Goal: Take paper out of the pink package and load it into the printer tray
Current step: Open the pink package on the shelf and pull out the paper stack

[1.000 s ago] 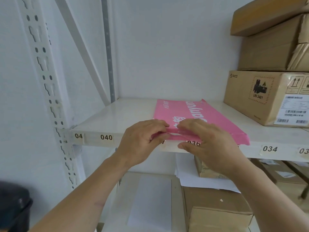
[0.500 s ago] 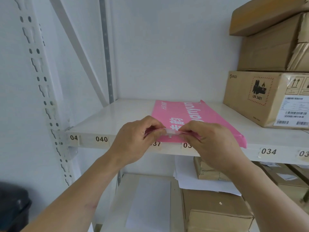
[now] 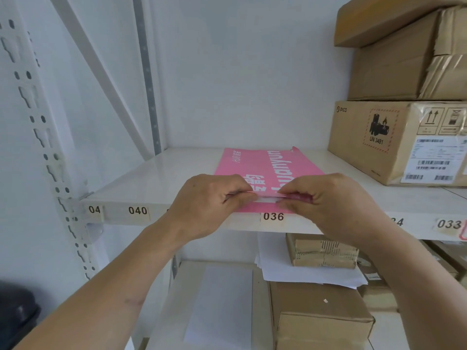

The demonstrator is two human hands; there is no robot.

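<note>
1. Since a second ago: both hands drawn a little apart along the package mouth, baring a strip of white paper between the pink flaps.
2. Nearest, at 6 o'clock: two bare forearms reaching up and forward to the shelf edge.
3. Left hand pinched shut on the near flap; right hand pinched shut on the same flap, just at 3 o'clock of the left.
4. Pink package flat on the white shelf, long axis running toward 12 o'clock, open end at the fingertips, above label 036.
5. Likely next: paper drawn toward 6 o'clock, both hands equally near.
6. Farther, at 2 o'clock: stacked cardboard boxes. No printer tray in view.
</note>
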